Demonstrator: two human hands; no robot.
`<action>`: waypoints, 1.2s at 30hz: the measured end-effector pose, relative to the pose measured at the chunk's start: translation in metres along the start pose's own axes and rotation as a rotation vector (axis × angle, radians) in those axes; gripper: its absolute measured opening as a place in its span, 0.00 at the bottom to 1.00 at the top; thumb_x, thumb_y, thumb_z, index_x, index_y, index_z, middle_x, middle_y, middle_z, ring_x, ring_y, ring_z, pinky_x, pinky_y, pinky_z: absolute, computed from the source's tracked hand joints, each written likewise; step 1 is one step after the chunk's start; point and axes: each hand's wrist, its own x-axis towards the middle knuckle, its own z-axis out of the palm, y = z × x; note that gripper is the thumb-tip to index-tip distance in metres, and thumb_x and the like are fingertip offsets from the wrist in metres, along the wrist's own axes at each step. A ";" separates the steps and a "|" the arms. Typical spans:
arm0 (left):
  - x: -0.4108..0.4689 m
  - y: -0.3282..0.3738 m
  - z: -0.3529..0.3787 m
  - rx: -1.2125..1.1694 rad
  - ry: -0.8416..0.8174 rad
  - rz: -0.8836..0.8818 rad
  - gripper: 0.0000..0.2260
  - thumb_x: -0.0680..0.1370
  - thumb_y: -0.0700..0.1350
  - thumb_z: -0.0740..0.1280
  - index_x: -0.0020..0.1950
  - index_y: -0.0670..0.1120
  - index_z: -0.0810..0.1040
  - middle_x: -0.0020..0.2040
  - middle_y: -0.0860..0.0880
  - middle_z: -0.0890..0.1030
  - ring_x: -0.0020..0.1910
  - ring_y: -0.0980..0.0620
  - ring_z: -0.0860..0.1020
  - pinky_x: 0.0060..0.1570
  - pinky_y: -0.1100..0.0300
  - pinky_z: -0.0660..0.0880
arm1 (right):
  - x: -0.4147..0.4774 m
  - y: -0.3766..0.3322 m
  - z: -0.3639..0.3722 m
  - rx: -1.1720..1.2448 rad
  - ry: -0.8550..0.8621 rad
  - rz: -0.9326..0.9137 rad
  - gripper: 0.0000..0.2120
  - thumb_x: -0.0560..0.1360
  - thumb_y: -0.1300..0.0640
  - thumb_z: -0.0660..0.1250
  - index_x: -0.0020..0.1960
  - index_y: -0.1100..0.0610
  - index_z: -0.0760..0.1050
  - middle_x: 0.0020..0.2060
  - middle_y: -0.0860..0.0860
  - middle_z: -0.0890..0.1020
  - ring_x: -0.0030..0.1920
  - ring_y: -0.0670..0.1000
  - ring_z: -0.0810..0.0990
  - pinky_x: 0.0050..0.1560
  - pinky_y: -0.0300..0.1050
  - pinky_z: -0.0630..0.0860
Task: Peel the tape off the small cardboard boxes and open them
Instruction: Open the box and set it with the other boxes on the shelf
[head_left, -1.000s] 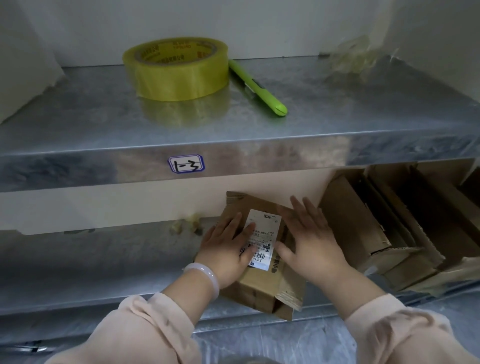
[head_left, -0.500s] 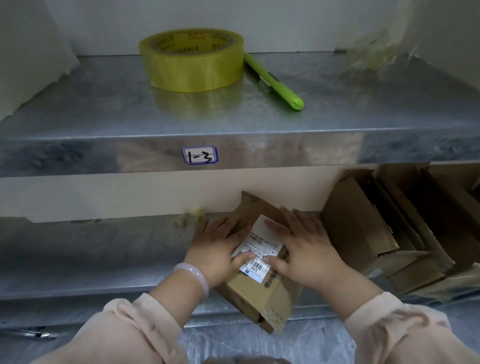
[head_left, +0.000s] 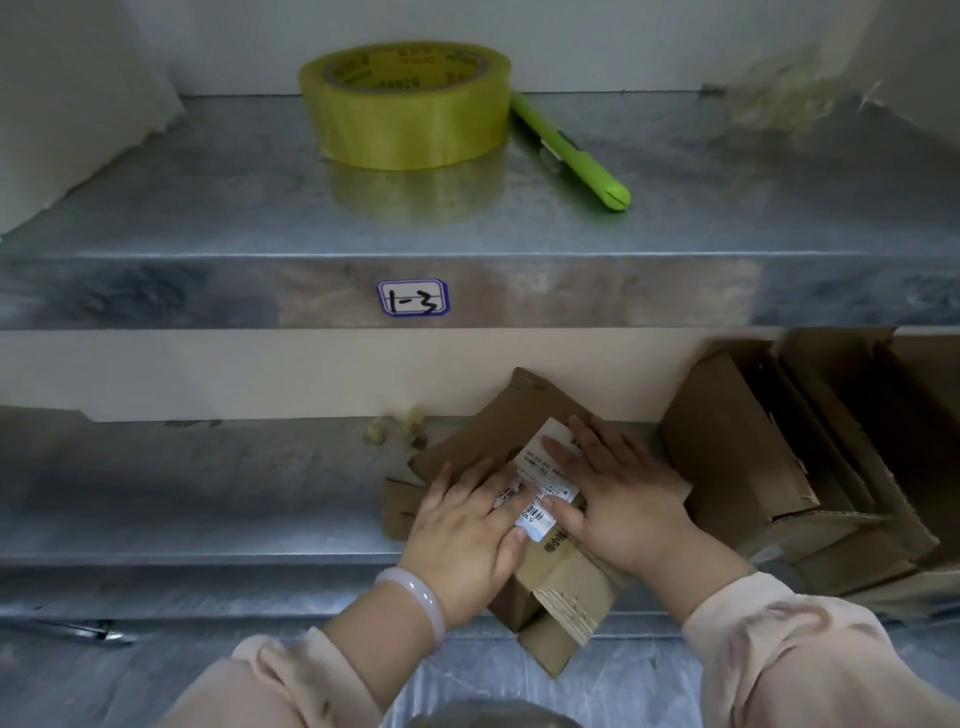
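Note:
A small brown cardboard box (head_left: 561, 592) lies pressed flat on the lower metal shelf (head_left: 208, 499), with its near end hanging over the shelf's front edge. A white shipping label (head_left: 540, 470) covers its top. My left hand (head_left: 462, 530) lies flat on the box's left side, fingers straight over the label's barcode end. My right hand (head_left: 618, 493) presses flat on the right side, fingers spread across the label. Neither hand curls round anything.
Several opened, flattened cardboard boxes (head_left: 800, 462) lean in a pile at the right of the lower shelf. On the upper shelf (head_left: 727, 218) stand a yellow tape roll (head_left: 405, 104) and a green utility knife (head_left: 571, 150). A sticker marked 1-3 (head_left: 413, 297) is on its front edge.
Both hands have slid across the top of the box and pushed it flatter. The box has turned slightly and its far flap now spreads out on the shelf.

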 end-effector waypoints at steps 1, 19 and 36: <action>0.004 -0.002 0.000 0.000 -0.025 0.010 0.19 0.78 0.55 0.55 0.66 0.55 0.75 0.64 0.52 0.77 0.66 0.48 0.73 0.67 0.45 0.60 | 0.000 0.000 0.002 -0.006 0.008 0.018 0.31 0.73 0.32 0.51 0.69 0.46 0.70 0.70 0.54 0.71 0.70 0.57 0.70 0.65 0.60 0.70; 0.024 0.001 -0.003 -0.088 -0.220 -0.081 0.29 0.73 0.62 0.44 0.71 0.59 0.68 0.74 0.54 0.66 0.74 0.50 0.60 0.73 0.50 0.45 | 0.003 0.004 0.006 -0.055 0.011 0.035 0.32 0.71 0.33 0.53 0.66 0.48 0.75 0.69 0.55 0.73 0.68 0.59 0.71 0.64 0.62 0.69; -0.038 0.008 0.004 -0.036 -0.023 -0.207 0.52 0.62 0.79 0.55 0.77 0.48 0.56 0.74 0.48 0.64 0.74 0.49 0.57 0.66 0.51 0.65 | 0.001 -0.006 -0.014 -0.048 -0.132 0.038 0.33 0.75 0.31 0.45 0.77 0.40 0.45 0.78 0.48 0.45 0.77 0.52 0.43 0.75 0.56 0.47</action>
